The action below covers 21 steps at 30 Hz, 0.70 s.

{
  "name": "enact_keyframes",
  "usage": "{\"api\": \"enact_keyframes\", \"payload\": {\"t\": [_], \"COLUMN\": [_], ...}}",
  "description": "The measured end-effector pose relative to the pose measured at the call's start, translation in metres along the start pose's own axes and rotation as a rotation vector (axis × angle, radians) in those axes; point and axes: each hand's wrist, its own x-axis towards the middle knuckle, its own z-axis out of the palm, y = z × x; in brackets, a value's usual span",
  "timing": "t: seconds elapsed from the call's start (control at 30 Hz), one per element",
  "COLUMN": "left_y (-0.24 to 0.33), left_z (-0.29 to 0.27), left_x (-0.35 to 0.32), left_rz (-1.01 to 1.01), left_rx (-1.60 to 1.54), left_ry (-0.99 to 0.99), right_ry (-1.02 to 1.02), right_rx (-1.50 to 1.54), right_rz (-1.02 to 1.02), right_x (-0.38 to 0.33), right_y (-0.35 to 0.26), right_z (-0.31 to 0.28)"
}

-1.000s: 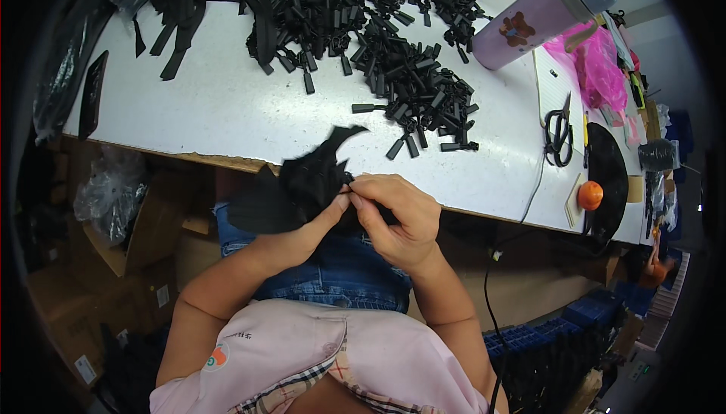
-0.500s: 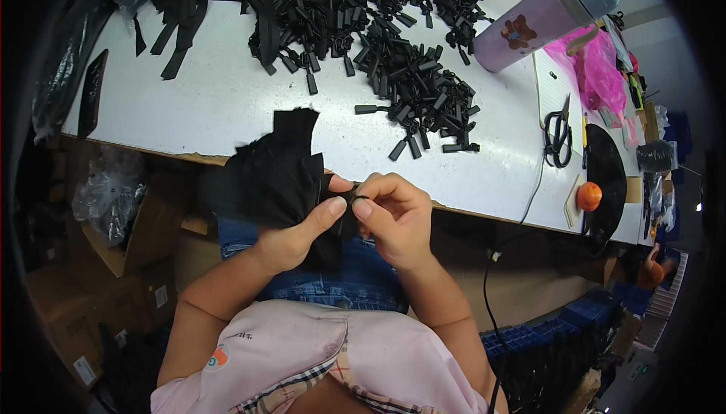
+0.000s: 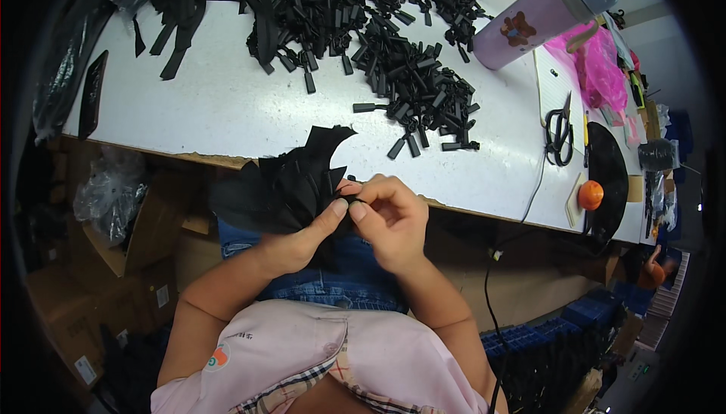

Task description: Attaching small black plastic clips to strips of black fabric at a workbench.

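Note:
My left hand (image 3: pixel 306 244) is closed round a fanned bundle of black fabric strips (image 3: pixel 283 191), which looks like zipper tape, over my lap at the table's front edge. Its thumb and forefinger pinch the end of one strip. Touching those fingertips, my right hand (image 3: pixel 393 221) is closed in a pinch on a small dark piece (image 3: pixel 352 179), seemingly a zipper pull, mostly hidden by the fingers. Beyond my hands a heap of black zipper pulls (image 3: pixel 416 85) with rectangular tabs is spread over the white table (image 3: pixel 204 115).
More black strips (image 3: pixel 181 28) lie at the far left, near a dark phone (image 3: pixel 93 95). At the right stand a lilac bottle (image 3: pixel 522 28), black scissors (image 3: pixel 560 138) and an orange fruit (image 3: pixel 590 195). A cable (image 3: pixel 488 293) hangs over the front edge. Cardboard boxes (image 3: pixel 57 323) are at lower left.
The strip bundle has tilted and dropped slightly, its upper ends swinging to the right. My two hands have drawn closer, with the fingertips now meeting at the strip's end.

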Motion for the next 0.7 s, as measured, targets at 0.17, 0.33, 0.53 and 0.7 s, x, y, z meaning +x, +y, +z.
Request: {"api": "enact_keyframes", "payload": {"t": [0.17,0.33,0.53,0.7], "left_y": [0.007,0.006,0.003,0.009], "left_z": [0.005,0.006,-0.005,-0.008], "left_x": [0.003,0.004,0.001,0.003], "left_rz": [-0.080,-0.059,-0.053,-0.097], "left_rx": [-0.076,-0.027,0.057,0.090], "left_ry": [0.073,0.129,-0.001,-0.103], "right_ry": [-0.096,-0.021,-0.180,-0.140], "right_rx": [0.591,0.396,0.127,0.258], "right_rz": [0.627,0.437,0.265,0.419], "right_x": [0.003,-0.002,-0.002,-0.005], "right_y": [-0.009,-0.005,-0.003,-0.008], "right_z": [-0.009,-0.001,-0.007,-0.005]}}
